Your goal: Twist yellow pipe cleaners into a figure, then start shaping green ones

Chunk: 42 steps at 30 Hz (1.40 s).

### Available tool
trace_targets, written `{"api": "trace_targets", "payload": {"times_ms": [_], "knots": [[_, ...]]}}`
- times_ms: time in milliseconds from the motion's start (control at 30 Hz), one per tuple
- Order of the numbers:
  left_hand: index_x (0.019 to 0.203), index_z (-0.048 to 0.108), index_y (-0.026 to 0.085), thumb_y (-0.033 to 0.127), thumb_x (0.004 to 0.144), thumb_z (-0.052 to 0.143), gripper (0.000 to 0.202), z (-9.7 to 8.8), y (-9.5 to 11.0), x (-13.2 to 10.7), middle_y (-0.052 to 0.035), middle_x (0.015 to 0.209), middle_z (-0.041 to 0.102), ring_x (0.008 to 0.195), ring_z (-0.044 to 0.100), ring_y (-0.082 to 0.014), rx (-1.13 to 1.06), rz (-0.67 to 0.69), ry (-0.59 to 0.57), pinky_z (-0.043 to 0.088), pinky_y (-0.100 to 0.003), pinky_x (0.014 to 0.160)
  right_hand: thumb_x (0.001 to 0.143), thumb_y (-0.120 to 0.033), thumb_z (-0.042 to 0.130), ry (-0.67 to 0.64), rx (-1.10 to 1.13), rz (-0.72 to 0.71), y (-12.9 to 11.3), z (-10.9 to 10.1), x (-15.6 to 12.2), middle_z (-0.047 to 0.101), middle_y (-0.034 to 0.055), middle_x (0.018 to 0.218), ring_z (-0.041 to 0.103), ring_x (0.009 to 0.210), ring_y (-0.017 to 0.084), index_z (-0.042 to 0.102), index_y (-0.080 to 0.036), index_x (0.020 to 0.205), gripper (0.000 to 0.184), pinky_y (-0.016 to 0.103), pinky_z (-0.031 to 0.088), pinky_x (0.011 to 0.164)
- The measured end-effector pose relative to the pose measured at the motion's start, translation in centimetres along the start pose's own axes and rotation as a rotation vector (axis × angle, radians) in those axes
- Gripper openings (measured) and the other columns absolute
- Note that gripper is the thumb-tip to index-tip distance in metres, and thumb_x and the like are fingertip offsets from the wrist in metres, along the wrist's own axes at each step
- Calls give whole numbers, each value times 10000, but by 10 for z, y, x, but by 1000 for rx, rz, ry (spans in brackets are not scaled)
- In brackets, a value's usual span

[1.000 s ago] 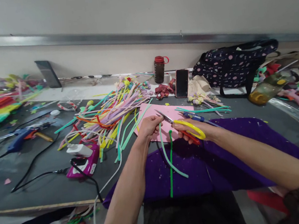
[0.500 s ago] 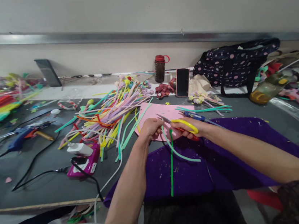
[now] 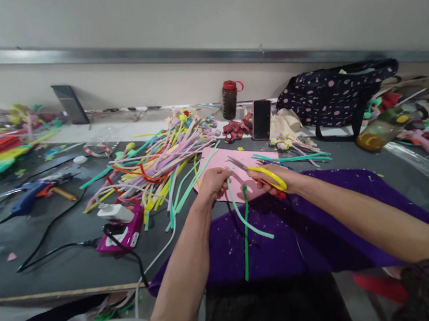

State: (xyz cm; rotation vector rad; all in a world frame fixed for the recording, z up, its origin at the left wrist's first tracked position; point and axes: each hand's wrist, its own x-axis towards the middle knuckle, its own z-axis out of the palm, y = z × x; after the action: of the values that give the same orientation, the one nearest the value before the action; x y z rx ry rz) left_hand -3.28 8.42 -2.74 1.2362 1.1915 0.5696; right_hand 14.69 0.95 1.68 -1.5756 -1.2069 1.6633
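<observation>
My left hand (image 3: 217, 182) pinches one end of a mint-green pipe cleaner (image 3: 241, 218), whose free length curves down to the right above a purple cloth (image 3: 283, 246). In my right hand (image 3: 273, 178) is a pair of scissors (image 3: 269, 174) with yellow and red handles. Its blades point up and left, close to my left fingertips but apart from the strip. Between my hands a darker green pipe cleaner (image 3: 246, 229) lies lengthwise over the cloth, its upper end on a pink sheet (image 3: 214, 155). A blue-handled tool is partly hidden behind my right hand.
Left of my hands is a heap of coloured pipe cleaners (image 3: 157, 172). A purple power strip (image 3: 124, 234) and a blue glue gun (image 3: 27, 199) lie further left. Behind stand a bottle (image 3: 229, 101), a phone (image 3: 261, 119) and a dotted bag (image 3: 327, 97).
The scissors have drawn back slightly to the right, and their blades now tilt higher. The mint-green pipe cleaner has shifted a little left with my left hand.
</observation>
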Motion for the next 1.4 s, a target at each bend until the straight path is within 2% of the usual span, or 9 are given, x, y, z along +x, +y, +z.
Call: {"api": "trace_targets", "payload": {"times_ms": [133,267,400,567,767,1000,1267,1400], "knots": [[667,498,158,323,696,578,186,-1,1,4,74,387,413,287,344,-31,-48,81,28,226,-145,326,697,-547,586,14,-34,-32,-1,-5,-14,543,-31,607,483,396,56,464,-199,840,395,146,428,325],[654,508,150,332,684,596,205,2,4,1,66,420,445,294,349,-25,-76,136,7,242,-148,324,679,-559,598,10,-99,-4,0,1,-21,530,-35,616,478,398,48,475,-199,847,416,146,443,328],[630,503,147,321,701,572,199,4,5,-2,58,419,461,290,366,-30,-32,116,-21,243,-153,325,678,-554,604,6,-147,-5,0,10,-20,531,-39,607,486,411,46,489,-199,877,423,134,443,335],[635,513,149,316,710,554,188,3,2,0,54,423,469,288,369,-35,31,106,-30,226,-156,322,689,-558,588,-11,-161,3,1,15,-13,507,-52,572,472,387,47,485,-208,894,419,133,417,319],[617,509,157,329,701,547,195,3,1,-1,65,365,406,270,336,-40,55,18,-39,200,-157,318,690,-552,588,-36,-90,74,1,13,-2,478,-61,536,370,318,24,453,-202,818,396,111,268,256],[624,567,139,281,633,580,144,0,5,-7,54,327,401,239,303,-54,105,-69,-56,170,-169,300,667,-520,629,-72,-73,115,-2,10,11,444,-75,496,294,291,3,443,-183,721,389,109,192,255],[616,540,151,304,671,561,164,1,6,-9,56,314,383,230,310,-67,160,-47,8,186,-179,293,723,-385,624,-41,-106,67,1,8,13,467,-64,507,292,281,-3,498,-163,788,262,101,189,251],[644,520,161,350,707,546,201,-1,6,-8,62,313,376,231,306,-70,141,-31,38,188,-180,296,726,-462,601,-43,-44,34,-1,4,5,484,-59,518,342,299,10,477,-176,787,318,98,254,252]]}}
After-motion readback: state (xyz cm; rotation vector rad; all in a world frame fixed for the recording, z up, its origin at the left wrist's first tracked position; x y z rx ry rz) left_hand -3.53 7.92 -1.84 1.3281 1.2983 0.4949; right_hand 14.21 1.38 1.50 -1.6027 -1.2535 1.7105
